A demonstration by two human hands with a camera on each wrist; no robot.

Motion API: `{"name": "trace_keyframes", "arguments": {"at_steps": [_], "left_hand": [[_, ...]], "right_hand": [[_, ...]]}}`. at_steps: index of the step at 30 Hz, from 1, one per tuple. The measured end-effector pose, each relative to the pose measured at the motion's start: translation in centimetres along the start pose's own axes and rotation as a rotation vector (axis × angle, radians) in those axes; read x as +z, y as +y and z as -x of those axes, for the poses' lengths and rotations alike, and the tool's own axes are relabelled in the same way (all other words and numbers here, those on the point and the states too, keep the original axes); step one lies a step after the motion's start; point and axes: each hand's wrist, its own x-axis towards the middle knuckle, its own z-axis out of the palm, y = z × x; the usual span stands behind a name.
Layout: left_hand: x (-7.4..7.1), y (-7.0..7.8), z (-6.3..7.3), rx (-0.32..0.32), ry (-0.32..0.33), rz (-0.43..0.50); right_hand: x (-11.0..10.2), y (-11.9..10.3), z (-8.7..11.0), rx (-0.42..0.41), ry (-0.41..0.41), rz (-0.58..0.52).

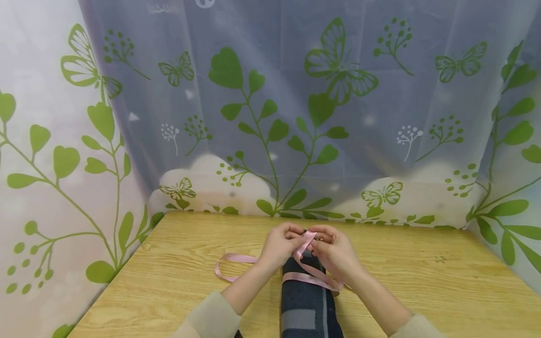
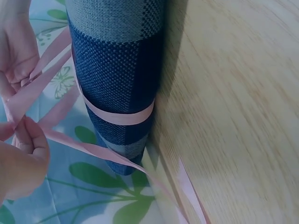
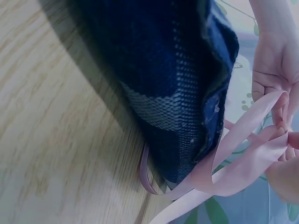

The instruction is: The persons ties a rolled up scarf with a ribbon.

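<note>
A dark blue knitted cloth roll (image 1: 301, 300) with grey patches lies on the wooden table, pointing away from me. One pink ribbon (image 1: 310, 279) passes round it near its far end. Above that end, my left hand (image 1: 279, 244) pinches the ribbon between thumb and fingers. Close beside it, my right hand (image 1: 336, 249) pinches the ribbon too, with the fingertips of both hands nearly meeting. Between the hands and the cloth roll (image 2: 114, 70), several strands of ribbon (image 3: 243, 172) run in the wrist views. Fingers partly hide where the strands cross.
A loose stretch of ribbon curves over the table (image 1: 190, 281) to the left of the roll. Behind the table's back edge hangs a curtain (image 1: 262, 117) with green leaves and butterflies, and similar printed cloth covers both sides.
</note>
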Motion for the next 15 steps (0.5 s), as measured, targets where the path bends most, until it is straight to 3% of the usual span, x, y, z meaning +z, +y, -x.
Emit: {"name": "trace_keyframes", "arguments": {"at_steps": [11, 15], "left_hand": [[-0.29, -0.51, 0.25, -0.083, -0.042, -0.04], [-0.27, -0.56, 0.34, -0.11, -0.065, -0.036]], "right_hand": [[0.07, 0.35, -0.11, -0.012, -0.011, -0.052], [0.19, 0.37, -0.03, -0.019, 0.002, -0.022]]}}
